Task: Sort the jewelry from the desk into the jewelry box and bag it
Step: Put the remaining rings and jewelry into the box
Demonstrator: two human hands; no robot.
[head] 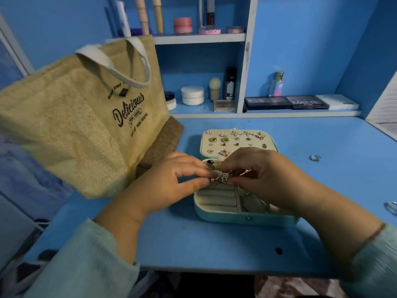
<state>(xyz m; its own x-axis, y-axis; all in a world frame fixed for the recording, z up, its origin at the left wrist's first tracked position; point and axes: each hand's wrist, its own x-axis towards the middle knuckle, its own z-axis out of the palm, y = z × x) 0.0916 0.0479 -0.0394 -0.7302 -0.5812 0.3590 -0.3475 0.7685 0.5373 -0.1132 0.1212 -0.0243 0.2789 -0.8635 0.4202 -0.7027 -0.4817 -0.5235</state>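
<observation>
Partly hidden: jewelry piece (221,178) pinched between left hand (169,181), right hand (264,175).

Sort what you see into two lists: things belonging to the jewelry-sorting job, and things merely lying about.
Job: jewelry box, small jewelry piece pinched by left hand and right hand, two loose rings on the desk, jute bag.

Lying about: makeup palettes, perfume bottle, shelf jars.

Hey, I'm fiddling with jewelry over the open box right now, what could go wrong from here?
1. Both the left hand and right hand pinch small metal pieces above the jewelry box; a slip might drop them into the wrong compartment.
2. Two rings lie far right on the desk, one near the edge; they may get forgotten or knocked off.
</observation>
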